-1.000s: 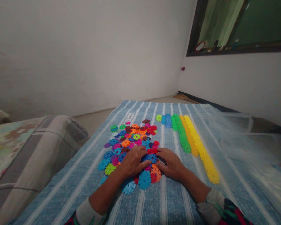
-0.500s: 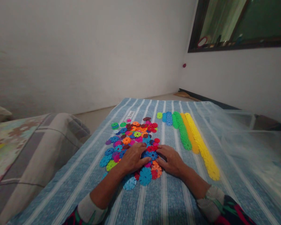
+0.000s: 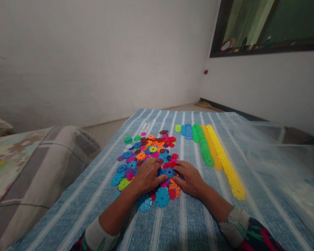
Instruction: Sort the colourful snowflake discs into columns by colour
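Note:
A loose pile of notched plastic discs in many colours lies on the striped cloth. My left hand rests on the pile, thumb apart from the fingers, its palm side hidden. Facing it, my right hand touches the pile's right edge with thumb and fingers spread. Between the two hands sits a dark blue disc, near the fingertips of both. Closer to me lie a larger blue disc and a light blue disc. Orange and red discs are beside my right thumb.
To the right, discs lie in overlapping rows: yellow, orange-yellow, green and blue. A lone lime disc is left of them. Clear plastic containers stand at the right; a draped grey cloth is at the left.
Hardly anything differs. Both hands stay over the same spot on the pile, with the view shifted very slightly.

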Available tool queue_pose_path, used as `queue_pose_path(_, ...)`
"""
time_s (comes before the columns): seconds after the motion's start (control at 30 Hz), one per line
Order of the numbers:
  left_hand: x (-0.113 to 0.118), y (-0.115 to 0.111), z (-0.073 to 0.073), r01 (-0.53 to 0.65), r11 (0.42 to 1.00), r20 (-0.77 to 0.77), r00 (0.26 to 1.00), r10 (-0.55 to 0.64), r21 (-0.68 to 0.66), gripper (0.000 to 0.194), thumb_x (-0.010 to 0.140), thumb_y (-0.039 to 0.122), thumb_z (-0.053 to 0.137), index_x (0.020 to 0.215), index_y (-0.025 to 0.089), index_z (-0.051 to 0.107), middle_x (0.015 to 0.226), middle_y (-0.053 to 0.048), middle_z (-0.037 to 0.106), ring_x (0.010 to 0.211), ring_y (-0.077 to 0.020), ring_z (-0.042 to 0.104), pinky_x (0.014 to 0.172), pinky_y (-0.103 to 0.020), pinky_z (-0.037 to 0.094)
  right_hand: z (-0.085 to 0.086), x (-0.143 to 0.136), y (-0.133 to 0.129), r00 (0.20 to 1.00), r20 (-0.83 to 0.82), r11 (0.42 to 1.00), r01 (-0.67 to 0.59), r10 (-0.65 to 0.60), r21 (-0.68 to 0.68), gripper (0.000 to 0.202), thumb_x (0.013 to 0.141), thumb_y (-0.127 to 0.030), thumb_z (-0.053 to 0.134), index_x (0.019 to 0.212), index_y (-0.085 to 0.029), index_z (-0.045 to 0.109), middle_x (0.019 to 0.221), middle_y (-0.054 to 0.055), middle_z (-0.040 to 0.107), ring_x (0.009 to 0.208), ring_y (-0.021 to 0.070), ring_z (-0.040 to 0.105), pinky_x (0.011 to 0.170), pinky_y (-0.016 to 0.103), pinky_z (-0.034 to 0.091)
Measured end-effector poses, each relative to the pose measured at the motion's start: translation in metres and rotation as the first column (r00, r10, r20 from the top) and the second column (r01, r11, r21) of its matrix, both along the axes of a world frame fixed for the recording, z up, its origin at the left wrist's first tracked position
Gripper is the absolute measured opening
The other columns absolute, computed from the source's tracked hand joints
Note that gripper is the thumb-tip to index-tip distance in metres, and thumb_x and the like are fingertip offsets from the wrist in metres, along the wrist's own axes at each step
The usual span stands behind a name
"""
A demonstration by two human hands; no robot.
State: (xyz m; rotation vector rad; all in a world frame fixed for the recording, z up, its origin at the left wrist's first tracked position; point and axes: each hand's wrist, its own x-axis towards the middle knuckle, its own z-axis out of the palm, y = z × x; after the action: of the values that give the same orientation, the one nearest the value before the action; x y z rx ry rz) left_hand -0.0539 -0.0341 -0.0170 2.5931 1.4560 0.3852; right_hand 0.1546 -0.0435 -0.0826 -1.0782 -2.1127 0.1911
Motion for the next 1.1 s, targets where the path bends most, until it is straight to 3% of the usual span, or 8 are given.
queue_pose_path(0.33, 0.002, 0.001, -0.002, -0.047, 0.999, -0.025, 0.999, 0.047, -0.021, 0.032, 0.076, 0.043, 0.066, 0.091, 0.015, 0.064, 0.105, -0.012, 0.064, 0.103, -0.0292, 0.057, 0.093, -0.043, 0.043, -0.003, -0.001, 0.0, 1.0, -0.012, 1.0, 0.015, -0.015, -0.008, 0.025, 0.078, -0.023, 0.069, 0.103, -0.019, 0.068, 0.116, 0.012, 0.065, 0.108, 0.0255, 0.059, 0.094, 0.043, 0.048)
queue_pose_path(0.7, 0.011, -0.001, -0.002, -0.054, 0.993, 0.177, 0.981, 0.073, -0.108, 0.021, 0.069, 0.026, 0.065, 0.086, 0.019, 0.055, 0.092, -0.004, 0.062, 0.085, -0.0197, 0.056, 0.077, -0.031, 0.044, 0.001, -0.001, 0.001, 1.0, 0.008, 1.0, 0.004, -0.004, -0.026, 0.02, 0.08, -0.026, 0.067, 0.1, -0.021, 0.069, 0.113, 0.01, 0.065, 0.104, 0.0234, 0.059, 0.092, 0.04, 0.047)
queue_pose_path(0.9, 0.015, -0.003, 0.001, -0.026, 0.983, 0.286, 0.955, 0.078, -0.18, 0.011, 0.071, 0.019, 0.058, 0.082, 0.019, 0.056, 0.072, 0.002, 0.06, 0.068, -0.0145, 0.056, 0.063, -0.025, 0.041, 0.001, -0.002, 0.0, 1.0, -0.007, 1.0, 0.013, -0.013, -0.014, 0.018, 0.082, -0.026, 0.064, 0.099, -0.022, 0.069, 0.11, 0.009, 0.065, 0.103, 0.023, 0.059, 0.09, 0.04, 0.047)
queue_pose_path(1.1, 0.017, -0.006, 0.003, 0.043, 0.983, 0.371, 0.928, 0.026, -0.177, 0.021, 0.074, 0.017, 0.055, 0.092, 0.021, 0.066, 0.086, -0.001, 0.07, 0.081, -0.0172, 0.064, 0.075, -0.028, 0.049, 0.003, -0.001, -0.001, 1.0, -0.009, 1.0, -0.005, 0.004, -0.029, 0.022, 0.084, -0.028, 0.062, 0.105, -0.022, 0.067, 0.111, 0.01, 0.065, 0.104, 0.0234, 0.058, 0.092, 0.041, 0.046)
